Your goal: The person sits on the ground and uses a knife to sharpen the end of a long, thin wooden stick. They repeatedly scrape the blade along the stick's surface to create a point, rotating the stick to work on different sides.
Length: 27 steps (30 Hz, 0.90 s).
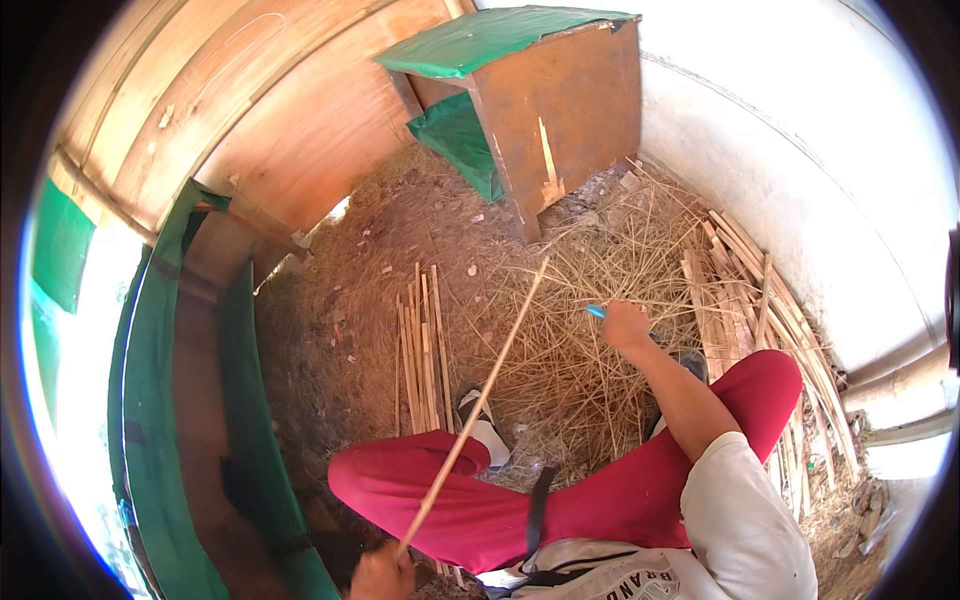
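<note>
My left hand [382, 574], low at the bottom edge, is closed around the near end of a long thin bamboo strip [480, 400]. The strip slants up and to the right past my left knee, its far end above the floor. Farther forward, my right hand [626, 327] makes a fist around a blue-handled tool [596, 311]. The handle's end sticks out on the left of the fist; a little of the tool shows on the other side, too small to tell its kind. The tool and the strip are apart.
Thin shavings [570, 370] heap between my feet. Split strips [425, 350] lie left of them, and a bigger pile of strips [755, 290] lies along the white wall [800, 170]. A wooden cabinet [570, 110] with green covering stands ahead; a green-draped bench [215, 400] is left.
</note>
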Motion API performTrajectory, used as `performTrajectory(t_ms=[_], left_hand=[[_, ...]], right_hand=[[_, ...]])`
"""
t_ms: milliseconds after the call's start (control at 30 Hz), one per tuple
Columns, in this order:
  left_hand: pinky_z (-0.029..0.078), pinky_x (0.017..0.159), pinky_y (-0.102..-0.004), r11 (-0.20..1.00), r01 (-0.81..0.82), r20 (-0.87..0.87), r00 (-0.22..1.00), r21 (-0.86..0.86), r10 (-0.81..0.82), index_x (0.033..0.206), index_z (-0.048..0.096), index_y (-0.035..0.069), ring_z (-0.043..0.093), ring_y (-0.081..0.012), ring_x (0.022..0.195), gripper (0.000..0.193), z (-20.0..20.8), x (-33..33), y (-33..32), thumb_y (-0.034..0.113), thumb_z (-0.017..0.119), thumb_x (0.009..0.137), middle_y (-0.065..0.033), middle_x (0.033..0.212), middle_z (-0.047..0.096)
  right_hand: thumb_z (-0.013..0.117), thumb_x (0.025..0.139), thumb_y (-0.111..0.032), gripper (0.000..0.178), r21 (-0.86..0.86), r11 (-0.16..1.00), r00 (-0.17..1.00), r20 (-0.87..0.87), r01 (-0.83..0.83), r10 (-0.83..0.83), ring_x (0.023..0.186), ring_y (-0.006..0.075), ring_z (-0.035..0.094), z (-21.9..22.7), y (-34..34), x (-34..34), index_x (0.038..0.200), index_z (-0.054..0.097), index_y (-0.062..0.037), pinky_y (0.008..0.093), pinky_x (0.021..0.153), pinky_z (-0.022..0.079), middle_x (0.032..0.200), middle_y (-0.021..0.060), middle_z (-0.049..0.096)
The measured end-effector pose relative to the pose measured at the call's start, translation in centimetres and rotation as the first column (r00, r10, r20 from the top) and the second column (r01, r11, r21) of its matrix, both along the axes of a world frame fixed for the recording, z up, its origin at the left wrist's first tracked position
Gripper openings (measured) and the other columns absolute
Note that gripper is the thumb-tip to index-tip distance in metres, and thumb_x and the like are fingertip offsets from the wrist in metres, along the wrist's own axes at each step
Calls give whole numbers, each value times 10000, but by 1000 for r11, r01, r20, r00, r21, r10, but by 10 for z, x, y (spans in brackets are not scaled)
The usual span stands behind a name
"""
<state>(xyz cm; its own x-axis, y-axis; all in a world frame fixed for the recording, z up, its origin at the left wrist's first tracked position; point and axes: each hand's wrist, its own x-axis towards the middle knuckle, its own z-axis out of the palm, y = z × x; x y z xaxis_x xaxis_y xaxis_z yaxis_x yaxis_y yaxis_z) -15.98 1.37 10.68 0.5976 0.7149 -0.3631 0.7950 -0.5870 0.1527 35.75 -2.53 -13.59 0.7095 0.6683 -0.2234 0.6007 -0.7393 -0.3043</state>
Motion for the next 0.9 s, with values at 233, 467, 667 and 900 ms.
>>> performTrajectory(t_ms=[233,467,667,900], left_hand=[[534,536,-494,855,85,80,986,512,-146,830,580,57,665,-394,612,113,-19,71,69,120,674,831,-189,641,632],[518,541,-470,781,221,205,891,584,-405,791,564,67,655,-367,613,179,-46,142,118,126,733,782,-156,685,639],[518,541,-433,682,372,216,760,629,-613,811,569,88,653,-313,607,146,-34,198,131,117,710,792,-99,700,638],[522,814,-474,794,263,286,833,548,-474,962,617,102,693,-298,783,237,-15,237,119,195,771,808,-112,851,697]], right_hand=[[702,903,-386,354,253,961,993,-60,110,-98,673,233,681,133,4,-17,916,706,-32,398,654,545,691,100,674],[762,860,-291,351,795,603,997,70,-69,22,696,201,693,162,-26,-43,1067,695,-16,339,691,574,933,117,699],[820,758,-250,428,534,733,898,359,-422,255,767,225,714,168,-36,-48,1151,700,-128,365,633,577,1055,39,683],[742,693,-59,206,505,779,890,432,-373,146,666,249,690,149,-39,-25,893,745,-107,387,553,549,807,37,674]])
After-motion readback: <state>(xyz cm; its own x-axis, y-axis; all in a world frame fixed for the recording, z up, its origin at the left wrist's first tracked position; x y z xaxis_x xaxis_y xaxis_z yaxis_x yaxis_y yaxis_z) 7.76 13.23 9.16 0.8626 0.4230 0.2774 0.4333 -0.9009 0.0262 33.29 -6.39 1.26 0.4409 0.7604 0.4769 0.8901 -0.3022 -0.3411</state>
